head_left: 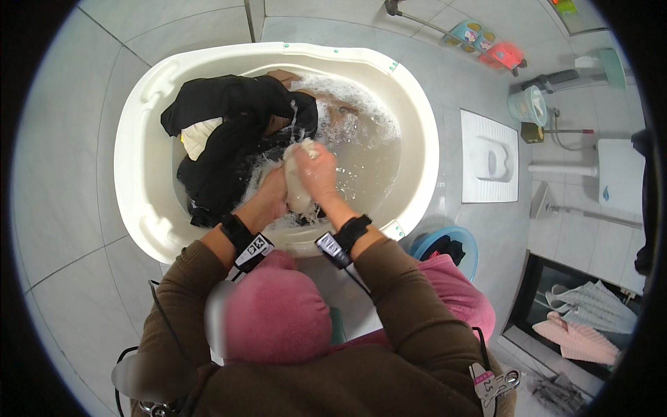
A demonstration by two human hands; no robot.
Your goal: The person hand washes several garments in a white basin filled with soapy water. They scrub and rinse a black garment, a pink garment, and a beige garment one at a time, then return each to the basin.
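Observation:
Over a white tub of cloudy, sudsy water, I hold a bunched, wet, cream-coloured cloth in both hands. My right hand is closed round its upper part from the right. Lower down, my left hand presses against its left side, the fingers partly hidden by the cloth. Water splashes and drips around it. To the left lies a heap of soaked black clothing, with a cream piece of fabric showing among the dark folds. Exactly what garment the cloth is cannot be made out.
Right of the tub, a white squat toilet is set in the grey tiled floor. A blue basin with dark clothes stands by my right knee. A small bucket sits farther off; towels hang at the lower right.

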